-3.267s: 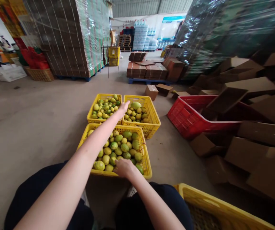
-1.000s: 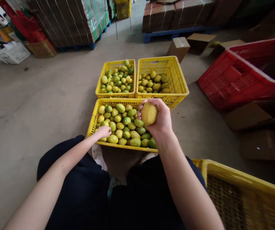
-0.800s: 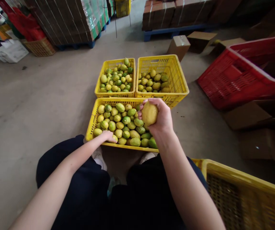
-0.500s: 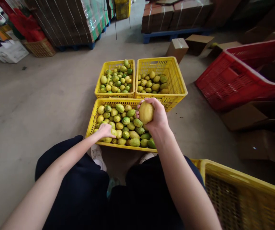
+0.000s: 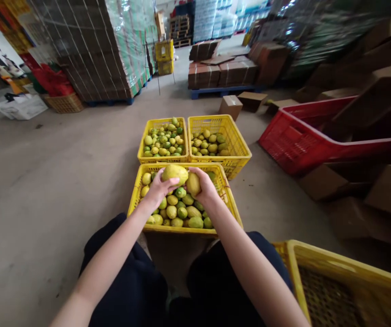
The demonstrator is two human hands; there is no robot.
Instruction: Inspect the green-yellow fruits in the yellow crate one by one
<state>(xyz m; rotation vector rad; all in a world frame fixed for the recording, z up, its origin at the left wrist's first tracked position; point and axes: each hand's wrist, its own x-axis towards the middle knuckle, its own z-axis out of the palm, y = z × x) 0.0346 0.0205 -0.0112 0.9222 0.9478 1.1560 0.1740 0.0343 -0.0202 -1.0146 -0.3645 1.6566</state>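
My left hand is closed around a large yellow oval fruit, holding it from below and the left side. Next to it, my right hand grips another oval fruit of a duller yellow. I cannot tell whether the two fruits touch. Both are held over the near yellow crate, which is filled with yellow and green fruits of the same kind. Their exact kind is unclear; they resemble large lemons or small papayas. My hands and forearms hide part of the crate's contents.
Behind the near crate stand a left yellow crate and a right yellow crate, both with fruit. Another yellow crate is close at my right. A red crate and cardboard boxes lie to the right; a blue pallet is behind.
My left hand has risen out of the near crate with a fruit in it. My right hand has brought its fruit alongside. The view has tipped upward.
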